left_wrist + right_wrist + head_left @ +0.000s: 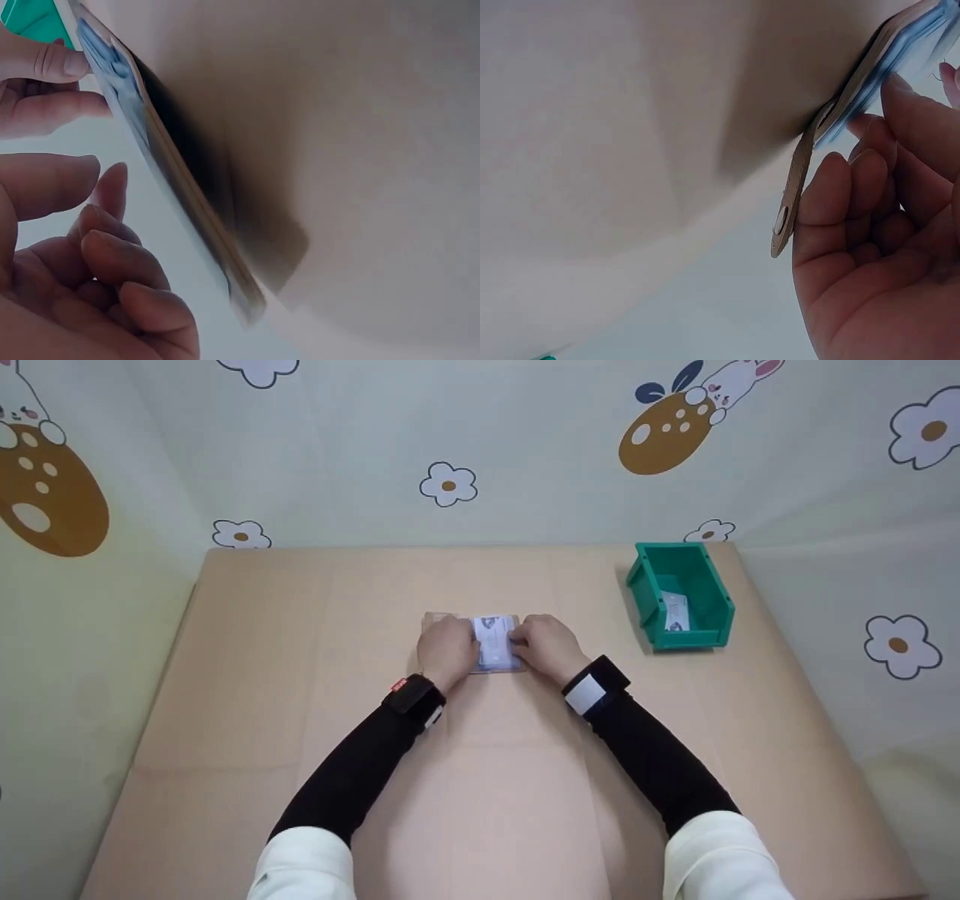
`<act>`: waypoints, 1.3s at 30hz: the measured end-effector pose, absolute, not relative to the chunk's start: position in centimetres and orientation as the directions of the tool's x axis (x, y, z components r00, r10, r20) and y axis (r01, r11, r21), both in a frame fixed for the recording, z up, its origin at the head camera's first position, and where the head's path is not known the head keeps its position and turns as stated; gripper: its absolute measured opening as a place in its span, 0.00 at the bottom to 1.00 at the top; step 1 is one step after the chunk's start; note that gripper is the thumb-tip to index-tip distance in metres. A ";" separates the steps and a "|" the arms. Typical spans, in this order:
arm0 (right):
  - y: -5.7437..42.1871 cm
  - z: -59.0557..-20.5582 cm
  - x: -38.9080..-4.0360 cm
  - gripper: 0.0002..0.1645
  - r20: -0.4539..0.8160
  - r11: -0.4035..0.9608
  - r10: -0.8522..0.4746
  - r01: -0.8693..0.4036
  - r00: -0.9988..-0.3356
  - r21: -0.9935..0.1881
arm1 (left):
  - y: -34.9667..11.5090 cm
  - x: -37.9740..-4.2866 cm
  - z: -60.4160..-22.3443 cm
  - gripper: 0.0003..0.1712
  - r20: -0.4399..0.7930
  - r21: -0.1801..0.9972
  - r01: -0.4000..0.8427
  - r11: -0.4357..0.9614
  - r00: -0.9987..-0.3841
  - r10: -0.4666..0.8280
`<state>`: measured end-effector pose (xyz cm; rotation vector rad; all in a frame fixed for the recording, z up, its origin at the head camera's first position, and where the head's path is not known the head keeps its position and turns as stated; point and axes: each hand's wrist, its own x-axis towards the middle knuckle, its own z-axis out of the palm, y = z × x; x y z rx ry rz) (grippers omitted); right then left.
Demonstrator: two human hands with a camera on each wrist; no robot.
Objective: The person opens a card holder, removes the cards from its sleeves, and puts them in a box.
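A brown card holder [523,666] with clear bluish sleeves and a white printed card [493,639] lies on the table's middle. My left hand [448,649] is over its left part, and the left wrist view shows this hand's fingers [124,255] loosely curled, with nothing visible between them. At the other side, my right hand [551,646] pinches the holder's right edge between thumb and fingers. In the right wrist view, a brown flap with a metal snap [781,220] hangs beside the right fingertips [827,176]. Both hands partly hide the holder.
A green open bin [690,639] stands at the back right of the table, with a white printed card [676,611] inside. Brown paper-like covering [255,682] spreads over the tabletop. Patterned cloth walls [525,442] enclose the back and sides.
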<state>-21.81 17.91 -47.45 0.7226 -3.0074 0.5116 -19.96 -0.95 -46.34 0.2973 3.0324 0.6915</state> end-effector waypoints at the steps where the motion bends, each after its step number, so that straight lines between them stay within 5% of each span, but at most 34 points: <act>1: 17.9 -47.5 -21.8 0.08 0.084 0.839 -0.443 -0.446 -0.893 -0.312 | -0.9 -20.0 -46.4 0.08 0.006 0.427 0.169 0.889 -0.983 0.184; 11: 18.0 -47.6 -21.7 0.10 0.092 0.834 -0.438 -0.443 -0.894 -0.329 | -0.9 -20.3 -46.9 0.11 -0.112 0.475 0.040 0.879 -0.988 0.106; 39: 17.9 -47.7 -21.8 0.10 0.067 0.840 -0.428 -0.424 -0.901 -0.338 | -0.1 -20.4 -46.9 0.11 -0.245 0.461 -0.071 0.885 -0.968 0.050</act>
